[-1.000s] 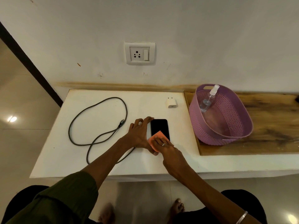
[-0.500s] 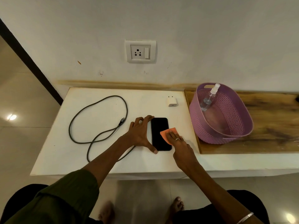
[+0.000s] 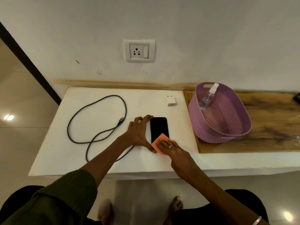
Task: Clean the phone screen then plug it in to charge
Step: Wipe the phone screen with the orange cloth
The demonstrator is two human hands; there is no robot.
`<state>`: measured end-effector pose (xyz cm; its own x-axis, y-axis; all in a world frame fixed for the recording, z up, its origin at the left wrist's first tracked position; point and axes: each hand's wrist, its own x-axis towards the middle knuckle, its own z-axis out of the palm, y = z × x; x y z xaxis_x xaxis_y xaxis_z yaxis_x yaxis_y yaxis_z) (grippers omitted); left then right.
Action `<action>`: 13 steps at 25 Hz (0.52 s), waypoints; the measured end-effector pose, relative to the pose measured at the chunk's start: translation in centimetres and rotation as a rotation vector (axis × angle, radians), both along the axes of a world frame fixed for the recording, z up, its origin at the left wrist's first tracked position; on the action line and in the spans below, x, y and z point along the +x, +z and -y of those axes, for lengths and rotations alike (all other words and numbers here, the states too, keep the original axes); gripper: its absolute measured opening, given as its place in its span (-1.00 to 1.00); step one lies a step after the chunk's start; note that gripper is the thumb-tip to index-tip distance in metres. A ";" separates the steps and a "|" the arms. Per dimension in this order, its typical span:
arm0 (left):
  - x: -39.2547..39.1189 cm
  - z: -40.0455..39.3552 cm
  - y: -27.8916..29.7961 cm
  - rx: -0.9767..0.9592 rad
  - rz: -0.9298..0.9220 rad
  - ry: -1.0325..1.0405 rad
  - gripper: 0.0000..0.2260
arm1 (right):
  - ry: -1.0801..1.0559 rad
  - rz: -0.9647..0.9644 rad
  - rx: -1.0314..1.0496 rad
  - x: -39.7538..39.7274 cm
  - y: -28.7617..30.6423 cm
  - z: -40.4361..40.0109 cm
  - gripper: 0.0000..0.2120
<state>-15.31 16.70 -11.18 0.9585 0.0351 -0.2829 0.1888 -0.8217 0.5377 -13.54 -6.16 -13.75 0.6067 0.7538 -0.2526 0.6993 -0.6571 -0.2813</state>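
Note:
A black phone lies face up on the white table. My left hand rests flat against the phone's left edge and steadies it. My right hand presses an orange cloth onto the phone's near end, covering that part of the screen. A grey charging cable lies in loops to the left, its connector near my left hand. The white charger adapter stands behind the phone. A wall socket with a switch is above the table.
A purple plastic basket sits on the wooden board to the right and holds a clear spray bottle. The table's near edge runs just behind my forearms. Tiled floor lies to the left and below.
My right hand slid the orange cloth from the phone's near end to its right edge, then back down to the near end. My left hand stayed beside the phone.

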 end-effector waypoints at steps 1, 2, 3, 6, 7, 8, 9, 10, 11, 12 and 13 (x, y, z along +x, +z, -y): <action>0.0 0.0 0.0 -0.004 0.000 0.007 0.33 | -0.047 0.020 0.002 0.2 0.1 0.7 -0.20; 0.0 -0.1 -0.1 -0.007 -0.003 0.015 0.33 | -0.096 0.027 -0.001 0.2 0.1 1.1 -0.20; 0.0 -0.1 -0.1 -0.008 -0.007 0.019 0.33 | -0.147 0.019 0.000 0.0 0.1 1.3 -0.21; 0.1 -0.1 -0.3 -0.005 -0.003 0.016 0.32 | -0.243 0.005 0.031 -1.0 -0.1 0.5 -0.23; 0.1 -0.1 -0.3 -0.008 0.000 0.014 0.32 | -0.231 -0.005 0.020 -1.3 -0.2 0.1 -0.22; 0.1 -0.1 -0.4 -0.010 0.005 0.014 0.32 | -0.199 -0.023 0.003 -1.5 -0.3 -0.4 -0.21; 0.1 -0.1 -0.4 -0.007 0.010 0.012 0.32 | -0.155 -0.044 -0.009 -1.8 -0.5 -0.8 -0.19; 0.1 -0.1 -0.4 -0.002 0.014 0.007 0.32 | -0.108 -0.066 -0.014 -2.1 -0.6 -1.2 -0.14; 0.2 -0.1 -0.4 0.003 0.015 0.002 0.32 | -0.070 -0.085 -0.015 -2.3 -0.6 -1.3 -0.09; 0.2 -0.1 -0.4 0.008 0.014 -0.001 0.32 | -0.040 -0.102 -0.011 -2.4 -0.6 -1.3 -0.08; 0.3 -0.1 -0.4 0.016 0.012 -0.005 0.31 | -0.016 -0.118 -0.002 -2.4 -0.5 -1.2 -0.12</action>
<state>-15.00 16.82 -11.57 0.9619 0.0348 -0.2712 0.1785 -0.8313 0.5264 -15.91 -4.99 -14.24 0.5847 0.7436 -0.3243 0.6510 -0.6686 -0.3594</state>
